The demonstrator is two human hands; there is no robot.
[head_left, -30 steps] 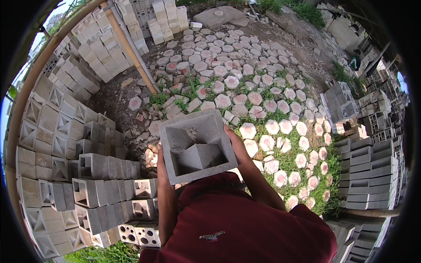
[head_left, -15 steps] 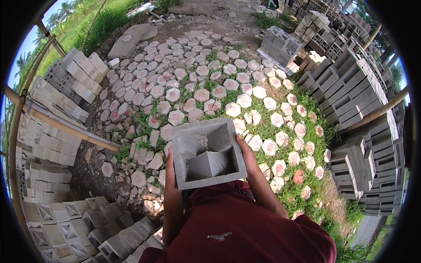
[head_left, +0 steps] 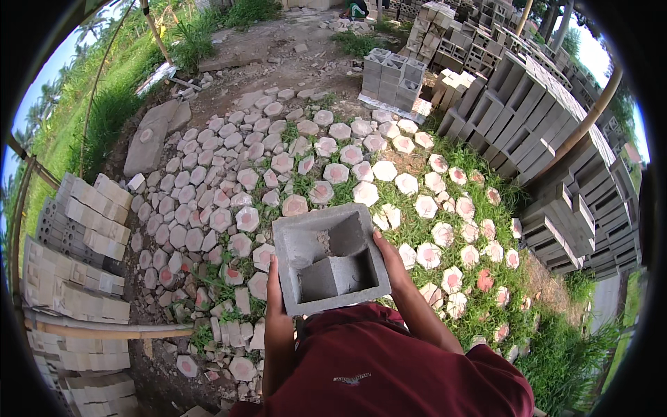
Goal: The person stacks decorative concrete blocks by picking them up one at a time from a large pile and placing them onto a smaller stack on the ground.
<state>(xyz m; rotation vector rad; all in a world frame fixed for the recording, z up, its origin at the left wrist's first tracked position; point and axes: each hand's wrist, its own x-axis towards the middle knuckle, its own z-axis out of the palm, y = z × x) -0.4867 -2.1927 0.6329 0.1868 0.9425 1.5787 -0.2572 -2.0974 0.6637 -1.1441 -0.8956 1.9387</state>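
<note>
1. The left hand (head_left: 278, 302) and right hand (head_left: 390, 258) are clamping opposite outer walls of a grey, square, hollow concrete block (head_left: 332, 271), holding it before a maroon fabric shirt (head_left: 389, 368).
2. It is probably weighing heavily, feeling stiff and rough, with chippable rims; the outer sides are offering the surest hold.
3. Since the earlier frame, the view is turning rightward; a stack of grey, hollow concrete blocks (head_left: 392, 76) is appearing farther left.

Rough, matt grey concrete block (head_left: 333, 272)

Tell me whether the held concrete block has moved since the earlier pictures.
Yes: the concrete block has swung to the right. The small grey block stack, far to its right at first, now stands beyond it, only slightly right.
</note>
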